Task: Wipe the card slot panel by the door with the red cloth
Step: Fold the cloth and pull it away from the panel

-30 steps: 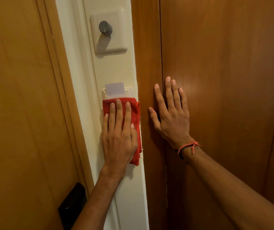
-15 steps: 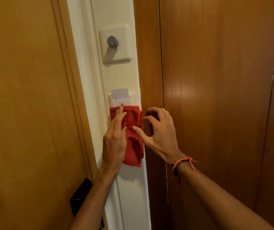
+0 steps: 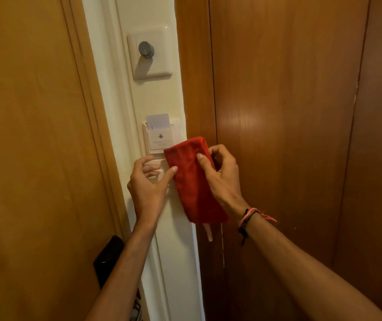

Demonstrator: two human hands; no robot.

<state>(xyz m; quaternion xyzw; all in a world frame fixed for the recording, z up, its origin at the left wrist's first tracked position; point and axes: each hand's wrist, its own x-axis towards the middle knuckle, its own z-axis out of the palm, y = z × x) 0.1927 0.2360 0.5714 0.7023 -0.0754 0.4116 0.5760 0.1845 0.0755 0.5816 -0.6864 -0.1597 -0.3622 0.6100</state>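
Note:
The white card slot panel (image 3: 160, 141) is fixed to the cream wall strip, and a white card (image 3: 157, 121) stands in its top slot. A folded red cloth (image 3: 191, 181) hangs just below and to the right of the panel, its top corner over the panel's lower right edge. My right hand (image 3: 222, 174) grips the cloth's upper right side, thumb across the front. My left hand (image 3: 148, 186) is beside the cloth's left edge with fingers spread, thumb tip touching the cloth, holding nothing.
A white dimmer switch (image 3: 149, 55) with a grey knob sits higher on the same strip. A wooden door (image 3: 35, 135) with a black lock plate (image 3: 107, 258) is on the left. Dark wooden panels (image 3: 289, 112) fill the right side.
The cloth passed from my left hand to my right hand and shifted right, uncovering the panel face. My right hand left the wooden panel and closed on the cloth.

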